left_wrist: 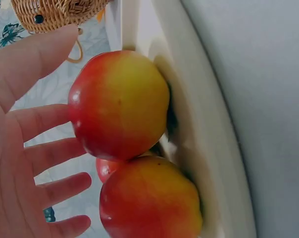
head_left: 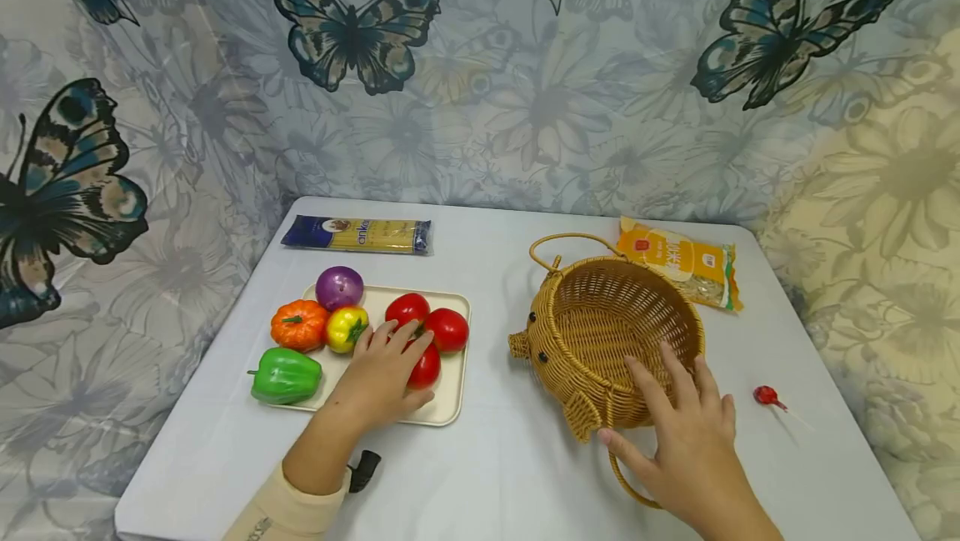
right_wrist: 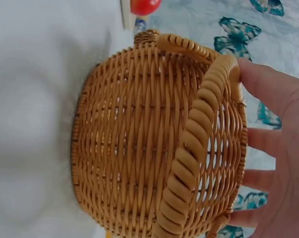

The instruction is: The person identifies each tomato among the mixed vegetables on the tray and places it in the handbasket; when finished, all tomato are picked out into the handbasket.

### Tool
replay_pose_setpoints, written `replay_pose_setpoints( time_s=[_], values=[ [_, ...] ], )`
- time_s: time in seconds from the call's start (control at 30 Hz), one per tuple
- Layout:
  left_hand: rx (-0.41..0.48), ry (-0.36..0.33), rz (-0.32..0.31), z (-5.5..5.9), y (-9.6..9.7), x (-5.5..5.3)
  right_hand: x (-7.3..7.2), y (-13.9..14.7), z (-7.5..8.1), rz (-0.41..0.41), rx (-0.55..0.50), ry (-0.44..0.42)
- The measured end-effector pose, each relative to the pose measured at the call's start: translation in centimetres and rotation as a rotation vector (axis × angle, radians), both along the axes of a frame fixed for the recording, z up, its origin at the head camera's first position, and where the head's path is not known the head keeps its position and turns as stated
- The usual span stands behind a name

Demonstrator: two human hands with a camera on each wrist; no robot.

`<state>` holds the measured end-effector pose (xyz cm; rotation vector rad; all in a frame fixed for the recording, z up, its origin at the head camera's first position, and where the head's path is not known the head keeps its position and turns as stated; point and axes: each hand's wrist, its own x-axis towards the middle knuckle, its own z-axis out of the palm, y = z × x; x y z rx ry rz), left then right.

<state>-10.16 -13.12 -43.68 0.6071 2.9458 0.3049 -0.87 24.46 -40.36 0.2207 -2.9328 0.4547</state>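
Note:
My left hand is over a cream tray, its fingers spread beside several round red fruits. In the left wrist view, a nearby fruit shows red and yellow skin with a dark green leaf below, and the fingertips are partly hidden behind it. Whether they touch it I cannot tell. My right hand spreads its fingers at the near rim of an animal-faced wicker basket. Its thumb lies against the twisted handle in the right wrist view. Nothing shows inside the basket.
A purple onion, orange pumpkin, yellow pepper and green pepper sit on or at the tray's left side. Behind lie a blue-yellow pasta packet and an orange grain bag. A red lollipop lies right.

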Motion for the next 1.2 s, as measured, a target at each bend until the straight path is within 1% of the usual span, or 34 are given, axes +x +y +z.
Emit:
replay_pose_setpoints(
  time_s=[0.17,0.33,0.4,0.57,0.77,1.03,1.2],
  values=[
    [-0.024,0.003,-0.021,-0.4,0.3,0.1,0.1,-0.2,-0.3,-0.002,0.000,0.018],
    [-0.020,0.013,-0.067,-0.8,0.7,0.0,0.1,-0.2,-0.5,0.011,0.006,0.072],
    [-0.020,0.016,-0.076,-0.8,0.8,0.0,0.1,-0.3,-0.5,0.014,0.009,0.090],
    [-0.026,0.021,-0.078,-1.1,0.9,0.0,0.2,-0.3,-0.7,0.017,-0.011,0.133],
    [-0.004,0.018,-0.096,-1.2,1.0,-0.1,0.5,-0.6,-0.9,0.010,-0.058,0.191],
    [0.028,-0.013,-0.106,-1.1,1.0,0.1,0.7,-0.8,-1.4,0.005,-0.061,0.234],
    [0.033,-0.008,-0.107,-0.9,0.9,0.2,0.7,-0.7,-1.6,0.013,-0.061,0.281]
  ],
)
